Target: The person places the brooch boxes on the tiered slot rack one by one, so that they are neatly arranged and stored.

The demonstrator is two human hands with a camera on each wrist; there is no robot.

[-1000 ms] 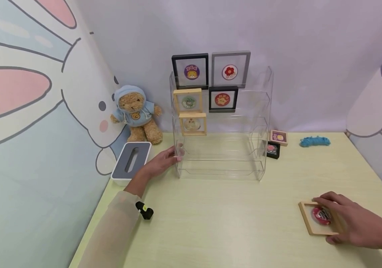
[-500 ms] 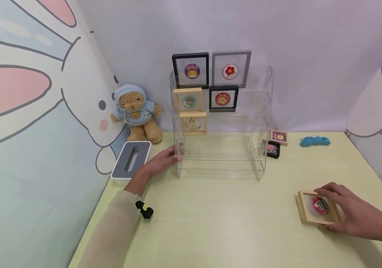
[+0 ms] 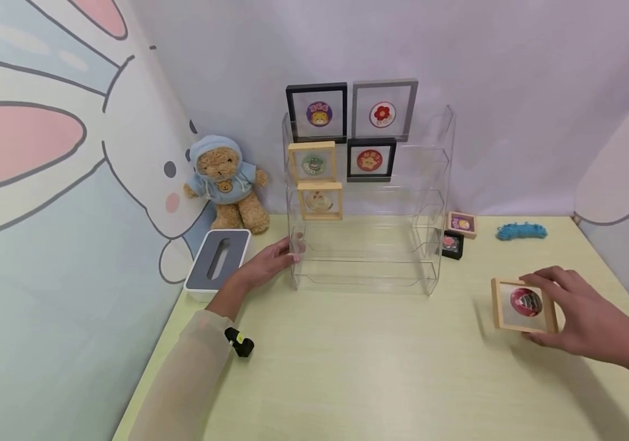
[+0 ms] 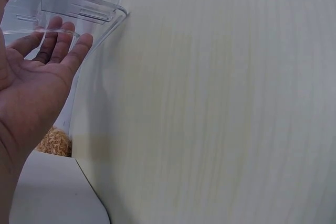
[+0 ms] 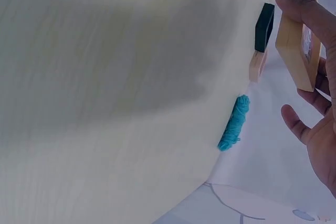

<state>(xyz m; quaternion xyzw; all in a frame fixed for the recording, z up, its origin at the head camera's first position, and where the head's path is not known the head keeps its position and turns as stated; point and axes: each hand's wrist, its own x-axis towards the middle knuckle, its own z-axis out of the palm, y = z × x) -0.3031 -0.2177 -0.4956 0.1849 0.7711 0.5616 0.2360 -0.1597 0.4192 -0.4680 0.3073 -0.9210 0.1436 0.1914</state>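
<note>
A clear acrylic display rack [image 3: 366,262] stands on the table with several small picture frames on its upper tiers. My left hand [image 3: 266,265] rests against the rack's lower left side; in the left wrist view its fingers [image 4: 62,43] are relaxed and slightly bent beside the clear plastic. On the right, my right hand [image 3: 590,315] holds a light wooden frame [image 3: 497,304] with a red round badge inside, pinched by opposite edges between thumb and fingers. That frame is tilted up and off the table, casting a shadow below. In the right wrist view its wooden edge [image 5: 290,40] shows.
Behind the rack's right side lie a small black frame [image 3: 452,244] and a small wooden frame [image 3: 462,224]. A blue yarn bundle [image 3: 521,231] sits farther right. Left of the rack are a white box with a grey top [image 3: 198,275] and a teddy bear [image 3: 227,184] in a blue hoodie.
The right hand has lifted the wooden frame off the table and moved it away from me, tilting it upright. The left hand has stayed at the rack. The head view has shifted slightly.
</note>
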